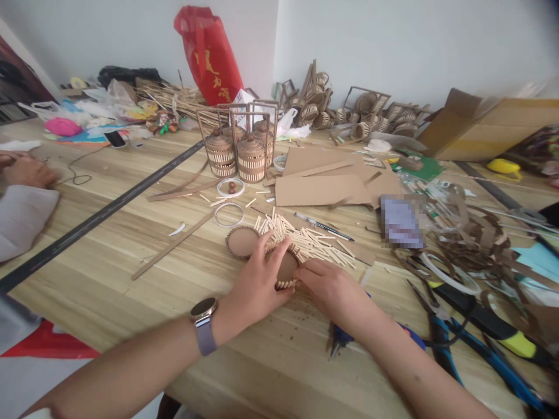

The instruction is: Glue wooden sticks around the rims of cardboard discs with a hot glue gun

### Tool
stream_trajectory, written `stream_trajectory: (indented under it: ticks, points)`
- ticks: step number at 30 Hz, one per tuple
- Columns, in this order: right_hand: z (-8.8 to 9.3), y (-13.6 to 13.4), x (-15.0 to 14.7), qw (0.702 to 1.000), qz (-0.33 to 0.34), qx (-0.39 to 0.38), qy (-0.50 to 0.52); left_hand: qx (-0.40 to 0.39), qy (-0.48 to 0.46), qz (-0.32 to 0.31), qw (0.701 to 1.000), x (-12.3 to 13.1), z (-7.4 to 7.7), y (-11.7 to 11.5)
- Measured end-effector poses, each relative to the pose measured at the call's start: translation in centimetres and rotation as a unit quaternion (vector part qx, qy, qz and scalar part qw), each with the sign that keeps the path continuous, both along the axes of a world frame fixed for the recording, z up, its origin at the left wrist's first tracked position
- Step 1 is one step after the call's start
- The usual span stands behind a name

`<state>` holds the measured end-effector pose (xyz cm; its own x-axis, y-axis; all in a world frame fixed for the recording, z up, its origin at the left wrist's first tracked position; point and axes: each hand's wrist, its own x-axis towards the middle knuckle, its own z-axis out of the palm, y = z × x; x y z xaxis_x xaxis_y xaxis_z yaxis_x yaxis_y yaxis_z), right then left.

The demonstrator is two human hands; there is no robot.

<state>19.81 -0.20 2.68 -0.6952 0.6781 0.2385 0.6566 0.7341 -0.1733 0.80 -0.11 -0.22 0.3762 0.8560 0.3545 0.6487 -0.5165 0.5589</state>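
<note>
My left hand (262, 279) grips a small round brown tray (286, 266) edged with short wooden sticks, thumb at the near rim and fingers across the far side. At the tray's right edge, my right hand (321, 282) has its fingertips pinched together; whatever they pinch is hidden. A second round tray (243, 241) lies just left, beside my left fingers. Behind both trays spreads a pile of short wooden sticks (321, 241). Under my right forearm, a blue glue gun (340, 338) shows its nozzle.
Small lidded baskets (251, 157) with tall handles stand farther back. Cardboard sheets (317, 189) and a pen (325, 227) lie behind the sticks. Pliers (441, 326) and brown strips (480, 233) crowd the right. Another person's hands (28, 169) rest at the left edge.
</note>
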Motion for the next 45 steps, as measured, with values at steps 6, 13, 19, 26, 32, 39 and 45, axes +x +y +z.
stream_trajectory:
  ticks: [6, 13, 19, 26, 32, 39, 45]
  points:
    - [0.1, -0.1, -0.1, 1.0, 0.003, -0.004, 0.001, 0.002, 0.002, -0.001, 1.0, 0.0, -0.1, 0.0]
    - [0.1, -0.2, -0.1, 1.0, 0.004, 0.001, 0.01, -0.013, 0.003, -0.004, 1.0, -0.1, 0.0, 0.0]
    - [0.3, -0.1, -0.2, 1.0, -0.007, 0.021, -0.007, -0.015, 0.002, -0.007, 1.0, -0.2, 0.0, 0.2]
    - [3.7, -1.0, 1.8, 0.997, -0.063, -0.023, 0.029, -0.047, -0.004, -0.019, 0.999, -0.5, 0.5, 0.4]
    - [4.4, -2.2, 7.9, 0.976, -0.142, -0.163, -0.005, -0.045, -0.021, 0.006, 0.999, -0.3, 0.5, -0.1]
    - [2.5, -3.2, 11.1, 0.945, -0.18, -0.273, -0.024, -0.025, -0.014, 0.031, 0.999, 0.3, 0.2, -0.2]
    - [2.6, -3.8, 10.9, 0.942, -0.169, -0.288, -0.004, -0.015, -0.006, 0.034, 0.999, 0.3, 0.2, -0.1]
